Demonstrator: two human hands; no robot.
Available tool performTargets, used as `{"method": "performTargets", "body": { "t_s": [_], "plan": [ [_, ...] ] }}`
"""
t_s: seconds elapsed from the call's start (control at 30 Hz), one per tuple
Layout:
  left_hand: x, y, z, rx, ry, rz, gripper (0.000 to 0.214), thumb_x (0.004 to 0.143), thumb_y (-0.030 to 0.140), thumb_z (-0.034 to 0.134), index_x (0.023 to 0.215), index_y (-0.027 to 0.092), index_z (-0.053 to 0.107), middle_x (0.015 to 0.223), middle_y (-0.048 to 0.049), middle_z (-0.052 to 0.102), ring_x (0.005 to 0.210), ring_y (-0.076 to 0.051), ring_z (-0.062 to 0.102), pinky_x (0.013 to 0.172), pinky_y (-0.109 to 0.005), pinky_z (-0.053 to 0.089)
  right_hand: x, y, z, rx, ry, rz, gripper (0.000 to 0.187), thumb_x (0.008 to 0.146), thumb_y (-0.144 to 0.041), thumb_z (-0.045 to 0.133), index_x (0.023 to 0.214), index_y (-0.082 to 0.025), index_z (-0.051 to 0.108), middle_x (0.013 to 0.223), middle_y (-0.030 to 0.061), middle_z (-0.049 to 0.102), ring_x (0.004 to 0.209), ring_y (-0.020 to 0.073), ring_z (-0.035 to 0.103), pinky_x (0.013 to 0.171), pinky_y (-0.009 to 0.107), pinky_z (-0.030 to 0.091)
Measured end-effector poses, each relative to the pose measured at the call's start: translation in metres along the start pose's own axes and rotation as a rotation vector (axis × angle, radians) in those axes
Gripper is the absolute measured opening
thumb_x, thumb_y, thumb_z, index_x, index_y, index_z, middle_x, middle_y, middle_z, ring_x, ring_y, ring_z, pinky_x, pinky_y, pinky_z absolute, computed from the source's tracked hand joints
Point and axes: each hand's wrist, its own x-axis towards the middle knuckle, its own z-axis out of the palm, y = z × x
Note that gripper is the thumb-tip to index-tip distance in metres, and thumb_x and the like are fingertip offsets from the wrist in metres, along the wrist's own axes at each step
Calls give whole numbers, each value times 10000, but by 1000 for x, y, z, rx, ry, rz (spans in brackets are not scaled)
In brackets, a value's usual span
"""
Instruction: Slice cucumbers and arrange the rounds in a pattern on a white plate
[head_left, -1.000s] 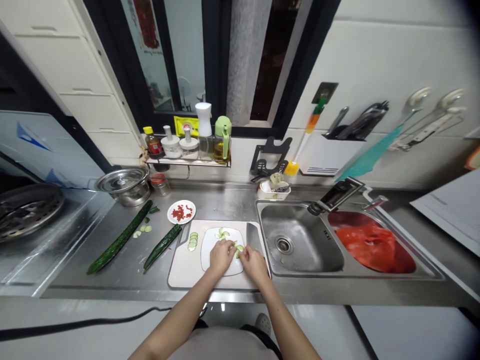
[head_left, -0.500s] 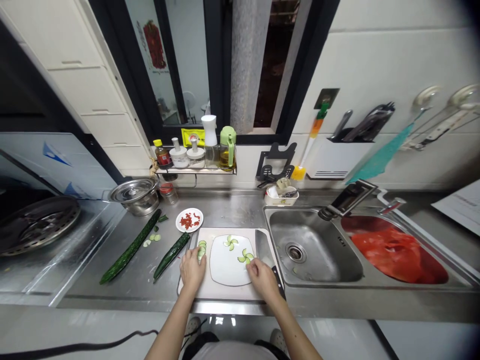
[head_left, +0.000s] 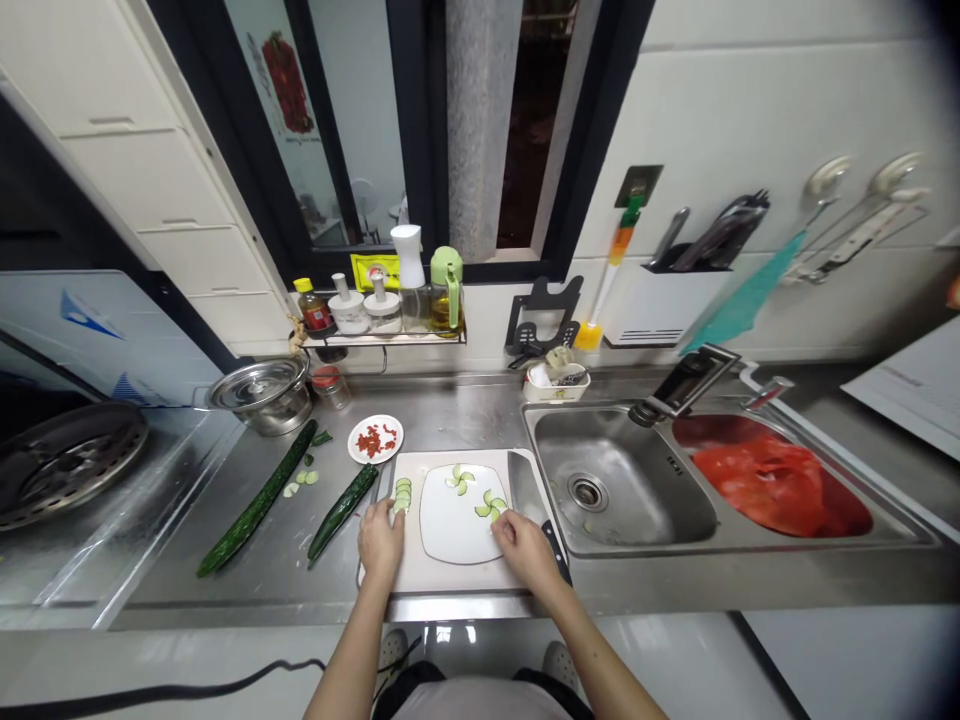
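A white square plate (head_left: 450, 530) lies on a pale cutting board (head_left: 442, 580). Two pinwheels of cut cucumber slices sit on it, one near the top (head_left: 460, 479) and one at the right (head_left: 490, 504). At the right pinwheel, my right hand (head_left: 527, 550) pinches at the lower edge of a slice. A short row of overlapping cucumber slices (head_left: 403, 490) lies on the board's left side. My left hand (head_left: 381, 540) is at the row's near end, its fingers closed around the lowest slice, partly hidden. A kitchen knife (head_left: 529, 485) lies along the board's right side, beside my right hand.
Two cucumbers (head_left: 259, 500) (head_left: 343, 512) and a few cut pieces (head_left: 300, 482) lie left of the board. A small dish (head_left: 375, 455) of red bits stands behind. The sink (head_left: 637, 540) is at the right, a lidded pot (head_left: 262, 400) at back left.
My left hand has drawn back slightly toward me and left, uncovering more of the slice row. My right hand stays at the right pinwheel. The camera view has shifted a little.
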Motion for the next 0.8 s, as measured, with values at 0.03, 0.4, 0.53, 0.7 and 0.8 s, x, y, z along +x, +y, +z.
{"method": "performTargets", "body": {
  "t_s": [0.03,0.4,0.53,0.7,0.8],
  "plan": [
    [0,0,0,0,1,-2,292,870,291,506,1116,189,626,1062,-121,634,1045,-270,575,886,-346,425,0,0,1,0,1,3,226,866,-324,435,775,-201,601,651,17,587,655,165,535,595,234,312],
    [-7,2,-2,-181,6,-142,211,853,324,519,984,213,642,939,-58,683,848,-220,610,703,-296,417,0,0,3,5,14,-15,235,872,-324,429,777,-201,605,648,5,578,626,150,524,576,226,299],
    [-5,5,-8,-475,26,-178,315,792,401,580,996,177,664,817,-53,692,732,-194,620,691,-297,451,2,-2,2,33,12,-16,239,869,-328,430,769,-197,604,624,-2,559,611,148,514,570,225,302],
    [4,33,-26,-995,-28,-125,437,640,469,716,908,124,689,891,-98,707,781,-168,646,742,-288,501,14,-20,-8,108,8,-69,226,865,-345,463,783,-198,614,623,-8,562,611,141,516,573,216,328],
    [7,55,-39,-1095,-66,-98,453,623,459,744,914,114,700,882,-95,707,785,-164,647,751,-296,506,24,-38,-17,144,21,-107,213,859,-349,482,813,-203,631,638,-13,565,630,139,524,586,214,346]
  ]
}}
